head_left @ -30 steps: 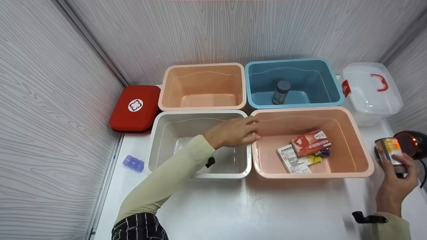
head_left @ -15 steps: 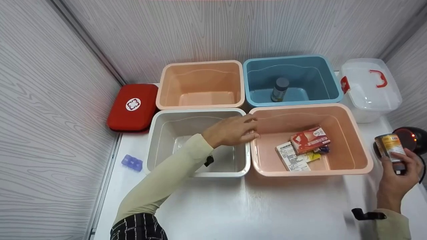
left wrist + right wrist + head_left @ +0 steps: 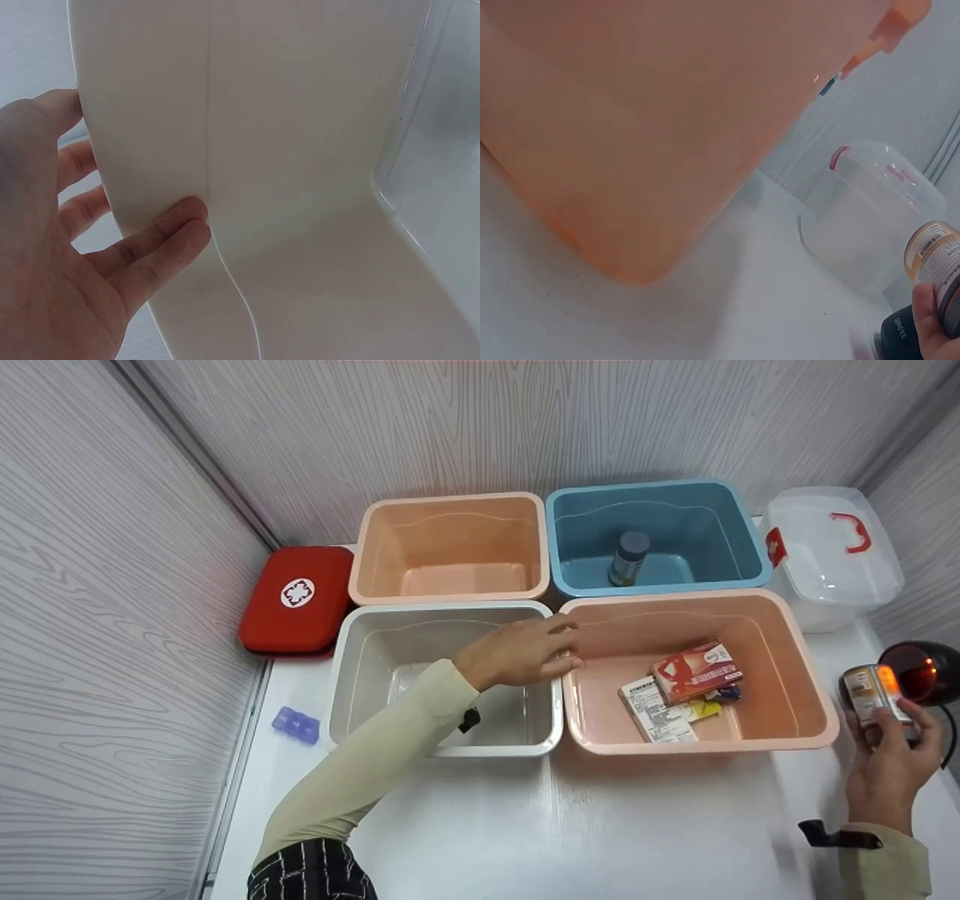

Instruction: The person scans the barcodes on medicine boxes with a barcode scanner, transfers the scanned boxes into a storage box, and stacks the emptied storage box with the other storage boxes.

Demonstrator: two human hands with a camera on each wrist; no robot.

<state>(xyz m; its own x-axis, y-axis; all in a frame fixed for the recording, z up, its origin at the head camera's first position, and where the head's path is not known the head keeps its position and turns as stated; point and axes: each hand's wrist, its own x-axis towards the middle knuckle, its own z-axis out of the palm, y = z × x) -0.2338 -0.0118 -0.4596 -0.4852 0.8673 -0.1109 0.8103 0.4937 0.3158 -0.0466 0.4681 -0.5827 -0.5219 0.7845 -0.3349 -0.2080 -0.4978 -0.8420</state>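
At the right edge of the head view, my right hand [image 3: 889, 757] grips a small cylindrical bottle [image 3: 870, 694] with an orange, white and grey label. The bottle is close in front of a black barcode scanner [image 3: 930, 667], and red-orange light falls on its label. The right wrist view shows only part of the bottle [image 3: 934, 259] and a few fingers. My left hand [image 3: 521, 654] rests on the rim of the grey bin [image 3: 450, 751], where it meets the front orange bin [image 3: 705, 746]. In the left wrist view, relaxed fingers [image 3: 161, 251] lie on both sides of the bin's wall.
Medicine boxes, one red [image 3: 697, 671] and one white [image 3: 654, 712], lie in the front orange bin. A capped bottle [image 3: 628, 559] stands in the blue bin [image 3: 660, 592]. Around the bins are another orange bin [image 3: 450, 600], red first-aid case [image 3: 296, 619], clear box [image 3: 832, 555] and purple pill case [image 3: 296, 725].
The right hand has turned the bottle in front of the scanner, and the red-orange glow shows on its label again. The left hand stays on the rim. The head view has shifted slightly.
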